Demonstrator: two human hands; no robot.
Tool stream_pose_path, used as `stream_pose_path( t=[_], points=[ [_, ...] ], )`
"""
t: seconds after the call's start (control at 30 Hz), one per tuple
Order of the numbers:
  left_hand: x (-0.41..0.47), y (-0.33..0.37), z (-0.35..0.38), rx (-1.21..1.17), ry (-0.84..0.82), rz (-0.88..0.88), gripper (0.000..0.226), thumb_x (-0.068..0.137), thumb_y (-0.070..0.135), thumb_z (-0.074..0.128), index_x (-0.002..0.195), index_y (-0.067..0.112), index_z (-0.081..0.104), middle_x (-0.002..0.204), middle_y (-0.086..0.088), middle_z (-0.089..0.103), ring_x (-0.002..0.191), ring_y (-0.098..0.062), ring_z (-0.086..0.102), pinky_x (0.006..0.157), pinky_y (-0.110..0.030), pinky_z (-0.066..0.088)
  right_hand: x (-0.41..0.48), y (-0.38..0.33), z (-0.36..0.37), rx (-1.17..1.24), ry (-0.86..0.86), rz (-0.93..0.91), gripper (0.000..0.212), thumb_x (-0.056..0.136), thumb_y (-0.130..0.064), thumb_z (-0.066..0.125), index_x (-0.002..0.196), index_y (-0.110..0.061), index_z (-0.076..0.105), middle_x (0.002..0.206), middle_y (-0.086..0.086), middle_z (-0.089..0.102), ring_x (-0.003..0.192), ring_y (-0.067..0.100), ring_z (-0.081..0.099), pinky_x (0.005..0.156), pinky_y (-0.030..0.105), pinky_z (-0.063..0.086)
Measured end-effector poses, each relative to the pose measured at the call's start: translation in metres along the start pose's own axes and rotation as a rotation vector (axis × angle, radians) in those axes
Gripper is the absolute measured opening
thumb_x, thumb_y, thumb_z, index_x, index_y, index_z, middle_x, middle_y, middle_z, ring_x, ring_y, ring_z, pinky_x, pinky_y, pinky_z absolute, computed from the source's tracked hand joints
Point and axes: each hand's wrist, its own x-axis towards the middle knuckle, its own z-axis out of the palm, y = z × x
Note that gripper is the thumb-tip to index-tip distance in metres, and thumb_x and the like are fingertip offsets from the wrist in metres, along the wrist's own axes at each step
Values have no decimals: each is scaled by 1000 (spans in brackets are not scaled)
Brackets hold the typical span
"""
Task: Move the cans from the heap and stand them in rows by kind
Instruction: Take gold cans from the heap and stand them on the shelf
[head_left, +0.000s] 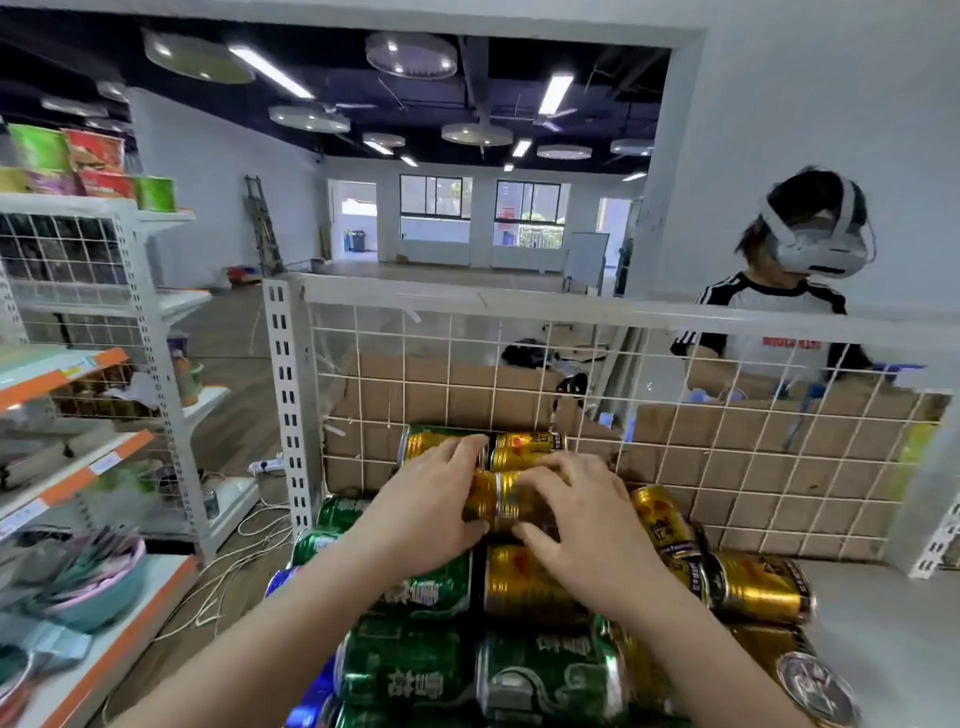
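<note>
A heap of cans lies on the white shelf (883, 623) in front of me. Gold cans (524, 449) are stacked on their sides against the wire grid at the back. Green cans (410, 670) lie on their sides near me, and blue cans (311, 706) show at the lower left. My left hand (431, 499) rests over the left end of a gold can (498, 501) in the middle of the stack. My right hand (576, 514) curls its fingers and thumb round the same can from the right. More gold cans (753, 587) lie loose to the right.
A wire grid back panel (675, 415) with cardboard behind it closes off the shelf. A person wearing a headset (779, 312) stands behind it at the right. Another shelving unit (104, 364) with goods stands to the left, with cables on the floor between.
</note>
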Motion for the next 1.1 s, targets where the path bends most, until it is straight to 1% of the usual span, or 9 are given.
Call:
stream_pose_path(
  t=[0.2,0.37,0.5,0.6,0.73,0.8,0.87,1.0,1.1],
  points=[
    [41,-9,10,311,-247,48,84,69,52,71,135,19,31,128,-3,46,118,-26,48,98,-40,39,48,14,11,-139,-292,-14,75,77,-60,57,140,-33,26,136,-2,42,123,23,39,101,45,32],
    [54,-11,7,422,-146,82,67,61,60,71,113,24,48,106,6,56,99,-20,58,66,-31,41,54,19,4,-121,-207,-83,69,69,-65,63,129,-37,41,122,-8,55,111,18,51,89,35,42],
    [58,-11,-9,200,-16,36,56,58,62,70,99,27,54,92,10,58,88,-16,58,64,-30,44,49,27,-6,15,-39,-21,66,69,-60,67,127,-38,44,117,-13,57,104,11,53,79,27,40],
    [59,-3,-29,-105,37,-2,50,58,56,74,97,28,61,89,10,63,82,-10,57,72,-31,50,42,38,-20,309,44,113,65,65,-55,74,122,-38,48,113,-14,58,99,7,54,87,30,48],
    [62,23,-42,-431,102,34,36,62,47,78,89,27,64,78,13,65,71,2,57,59,-16,40,13,49,-43,678,241,278,56,68,-44,79,117,-34,52,108,-15,61,98,0,59,84,21,50],
    [63,44,-39,-607,41,63,39,61,45,81,91,27,64,77,13,66,71,5,59,61,-14,42,-9,54,-54,804,316,358,47,74,-40,74,115,-35,52,106,-17,61,94,-1,61,79,20,52],
    [64,69,-29,-750,-49,88,52,56,42,85,100,27,64,88,11,69,82,-5,65,73,-24,51,-35,63,-63,896,394,452,42,73,-41,74,110,-37,56,102,-13,65,91,4,65,76,25,55],
    [61,135,-1,-850,-231,168,50,52,33,88,94,27,62,89,6,68,85,-14,66,73,-31,53,-102,89,-80,877,502,621,50,57,-52,75,104,-42,60,106,-9,68,100,12,65,87,39,54],
    [48,194,23,-818,-280,264,52,51,34,87,94,25,60,87,7,65,82,-11,61,70,-30,49,-167,104,-95,798,547,684,47,60,-43,75,105,-36,62,100,-11,71,96,8,65,83,29,53]
  ],
)
